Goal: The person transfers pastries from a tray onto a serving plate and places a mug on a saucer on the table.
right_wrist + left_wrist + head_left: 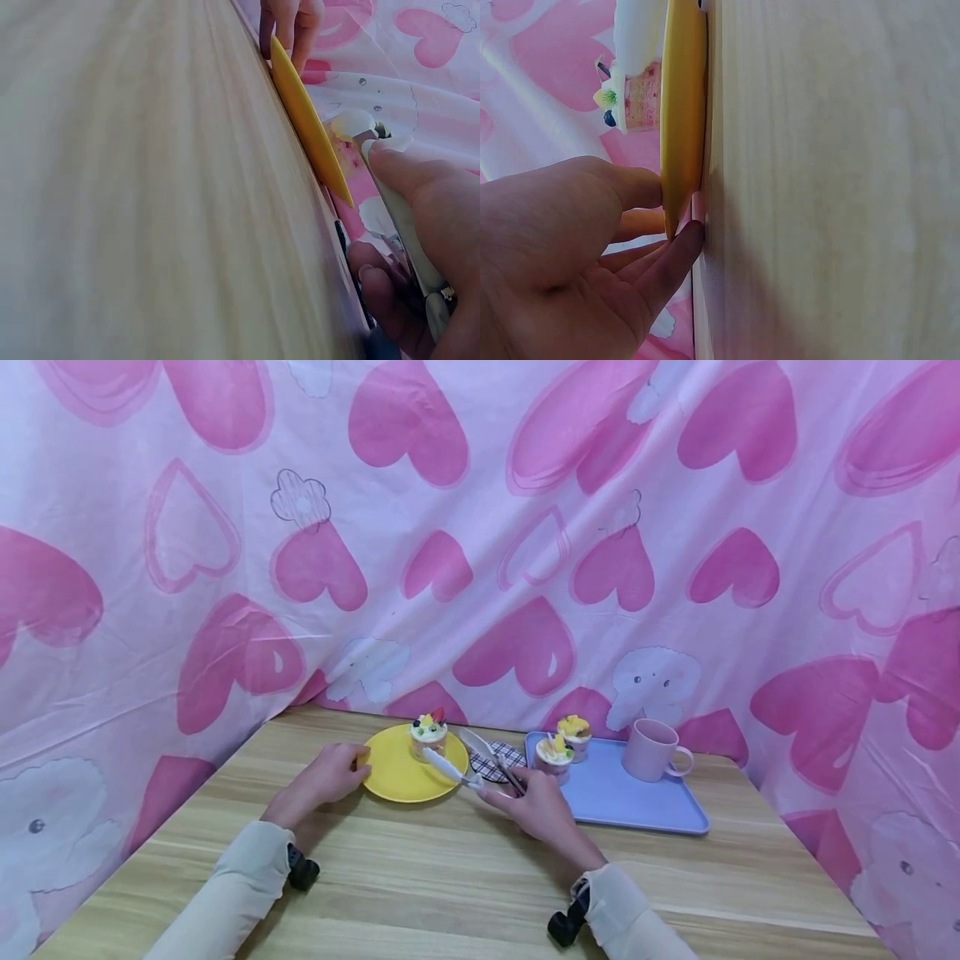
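My left hand (337, 775) holds the left rim of a yellow plate (397, 787); in the left wrist view the thumb lies over the plate edge (682, 112) and fingertips reach under it. On the plate's far right part stands a clear dessert cup (428, 745) topped with cream, berries and a strawberry piece. My right hand (543, 808) grips a pair of tongs (446, 767), whose spread tips point toward that cup. One tong arm overlaps the cup's lower side in the head view.
Right of the plate is a checkered mat (497, 763), partly behind the tongs. A blue tray (637, 808) carries a pink mug (649, 752) and two more dessert cups, one yellow-topped (573, 740) and one nearer (553, 762). A pink heart-print curtain (525, 635) hangs behind the wooden table (420, 877).
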